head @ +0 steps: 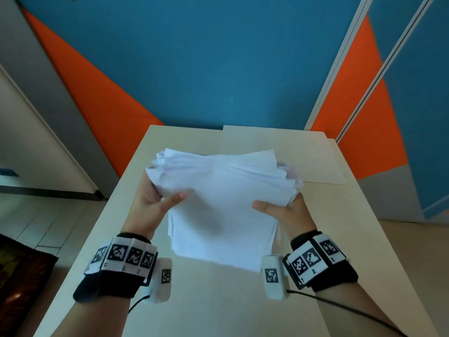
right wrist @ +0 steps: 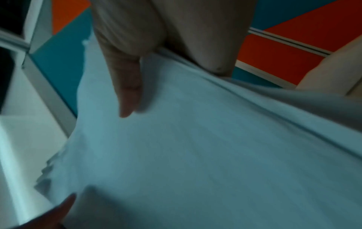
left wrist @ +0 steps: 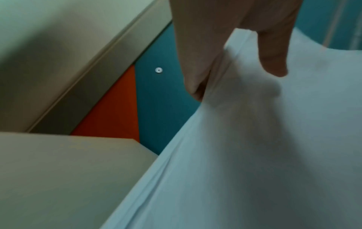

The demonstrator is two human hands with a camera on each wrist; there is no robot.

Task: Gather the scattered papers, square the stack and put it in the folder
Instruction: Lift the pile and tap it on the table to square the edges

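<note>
A thick, uneven stack of white papers (head: 218, 205) is held up above the table between both hands, its far edges fanned and ragged. My left hand (head: 155, 203) grips the stack's left side, thumb on top and fingers underneath. My right hand (head: 281, 210) grips the right side the same way. In the left wrist view the thumb lies on the papers (left wrist: 254, 139). The right wrist view shows the papers (right wrist: 195, 147) pinched between thumb and fingers. A cream folder (head: 286, 152) lies flat at the table's far right, partly hidden by the stack.
The pale table (head: 194, 300) ends at a blue and orange wall (head: 218, 57). Tiled floor and a dark mat (head: 21, 288) lie to the left. A cable (head: 352, 312) trails from my right wrist band.
</note>
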